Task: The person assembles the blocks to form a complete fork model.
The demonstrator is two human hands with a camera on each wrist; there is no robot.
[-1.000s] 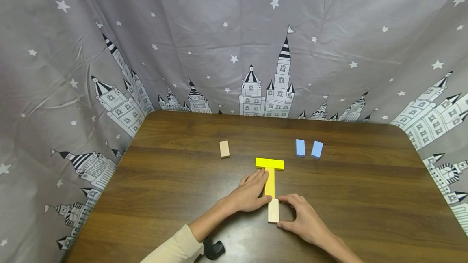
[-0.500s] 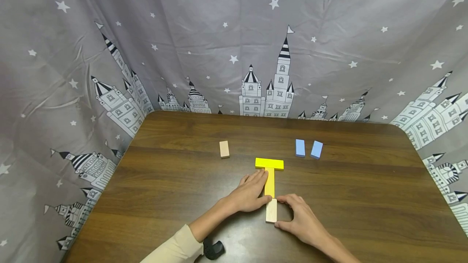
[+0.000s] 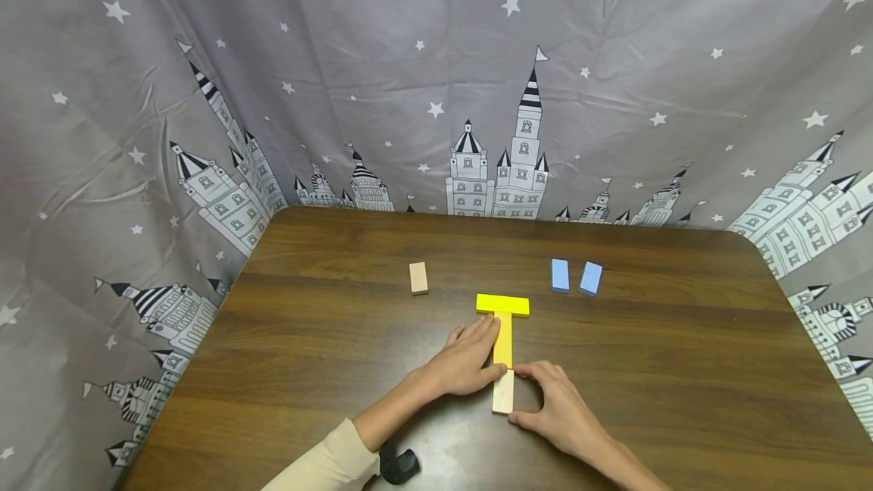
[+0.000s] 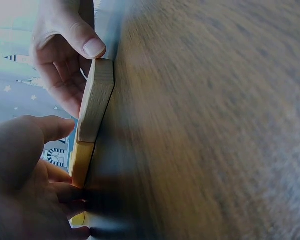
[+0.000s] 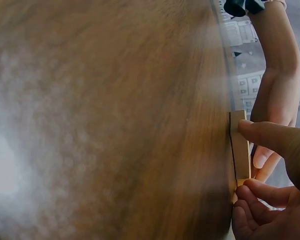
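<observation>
A pale wooden block (image 3: 503, 394) lies end to end with a yellow block (image 3: 503, 336), whose far end meets the middle of a brighter yellow block (image 3: 502, 304) set crosswise. My left hand (image 3: 464, 361) rests flat along the yellow block's left side, its thumb at the joint with the pale block. Thumb and forefinger of my right hand (image 3: 561, 409) touch the pale block's right side, one near each end. In the right wrist view, that thumb presses the pale block's (image 5: 240, 155) side face, with the forefinger by the joint.
Farther back on the brown table (image 3: 682, 347) lie a separate wooden block (image 3: 419, 278) on the left and two blue blocks (image 3: 560, 276) on the right. A black object (image 3: 398, 465) sits by the left wrist. A grey patterned curtain (image 3: 382, 67) hangs behind.
The pale block has slid a little left, together with my right hand, and now lines up closely with the yellow block. My left hand has stayed still.
</observation>
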